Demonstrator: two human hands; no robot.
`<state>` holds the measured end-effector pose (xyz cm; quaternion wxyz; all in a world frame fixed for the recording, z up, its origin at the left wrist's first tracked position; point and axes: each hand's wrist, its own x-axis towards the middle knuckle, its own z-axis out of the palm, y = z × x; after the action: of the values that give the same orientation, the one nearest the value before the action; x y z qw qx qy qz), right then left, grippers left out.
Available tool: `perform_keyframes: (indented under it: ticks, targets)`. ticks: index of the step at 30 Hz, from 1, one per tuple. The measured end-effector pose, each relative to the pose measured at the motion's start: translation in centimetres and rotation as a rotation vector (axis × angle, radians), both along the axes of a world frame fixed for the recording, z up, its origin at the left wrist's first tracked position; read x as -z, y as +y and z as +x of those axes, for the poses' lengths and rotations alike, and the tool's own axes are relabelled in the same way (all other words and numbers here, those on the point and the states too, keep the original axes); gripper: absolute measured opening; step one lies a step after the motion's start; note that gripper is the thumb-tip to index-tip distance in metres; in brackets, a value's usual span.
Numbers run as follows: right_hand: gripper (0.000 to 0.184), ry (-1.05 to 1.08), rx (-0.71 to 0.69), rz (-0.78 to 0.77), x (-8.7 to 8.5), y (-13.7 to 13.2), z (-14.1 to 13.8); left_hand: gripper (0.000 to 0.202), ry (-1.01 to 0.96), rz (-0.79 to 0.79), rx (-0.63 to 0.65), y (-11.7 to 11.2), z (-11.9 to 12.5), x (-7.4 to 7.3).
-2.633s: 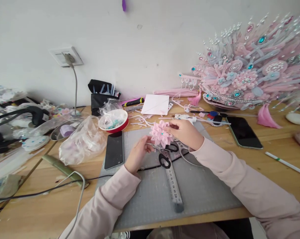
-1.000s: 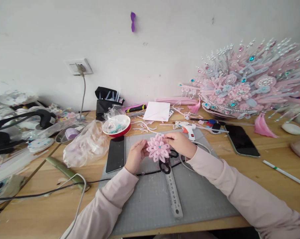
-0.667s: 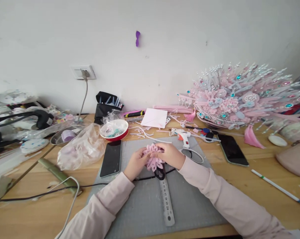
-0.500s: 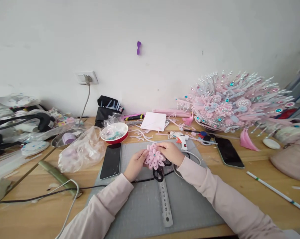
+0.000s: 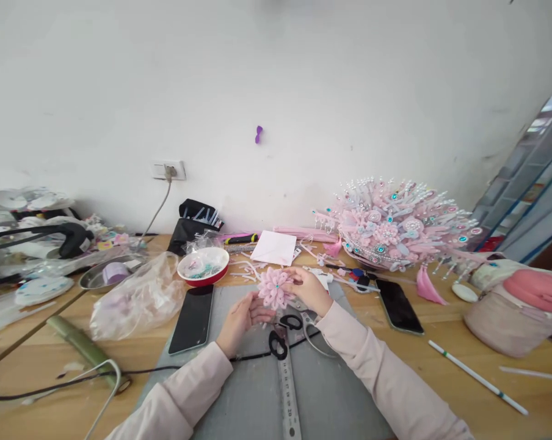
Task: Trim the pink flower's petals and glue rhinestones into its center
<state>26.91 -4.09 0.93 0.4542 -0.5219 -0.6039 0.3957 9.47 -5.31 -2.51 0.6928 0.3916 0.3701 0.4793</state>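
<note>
A pink petalled flower point(image 5: 272, 287) with a small teal gem at its centre is held just above the grey cutting mat point(image 5: 257, 391). My left hand point(image 5: 240, 318) supports it from below, fingers curled at its lower left edge. My right hand point(image 5: 309, 289) pinches its right side. Black-handled scissors point(image 5: 285, 330) lie on the mat right below the flower, across the top of a metal ruler point(image 5: 289, 397). A black cable runs over the mat under my wrists.
A dark phone point(image 5: 191, 318) lies left of the mat, a second phone point(image 5: 397, 297) on the right. A red-rimmed bowl of beads point(image 5: 203, 266), a clear plastic bag point(image 5: 136, 296), and a large pink jewelled headdress point(image 5: 390, 223) stand behind. A white stick point(image 5: 477, 377) lies at right.
The camera has tilted upward, so the desk sits lower in view. Both hands kept the flower, turning it and lifting it slightly away from the scissors.
</note>
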Motion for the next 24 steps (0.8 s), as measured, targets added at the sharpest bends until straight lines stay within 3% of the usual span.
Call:
perform_keyframes:
  ticks: [2,7,15,19,24]
  targets:
    - [0.035,0.012,0.071,0.033,-0.8,0.8,1.8,0.032,0.001,-0.026,0.038,0.0,-0.2,-0.1]
    - [0.032,-0.013,0.310,0.172,-4.7,2.4,8.5,0.039,0.059,-0.073,-0.039,0.5,-0.6,0.2]
    - [0.031,-0.154,0.592,0.350,-12.1,1.0,18.6,0.032,0.074,-0.112,-0.040,0.8,-0.7,0.5]
    - [0.028,-0.187,0.714,0.331,-13.2,0.3,22.4,0.033,0.057,-0.115,-0.029,1.1,-0.8,1.0]
    - [0.029,-0.189,0.780,0.286,-12.5,-0.5,24.6,0.028,0.054,-0.121,-0.034,1.4,-1.0,1.6]
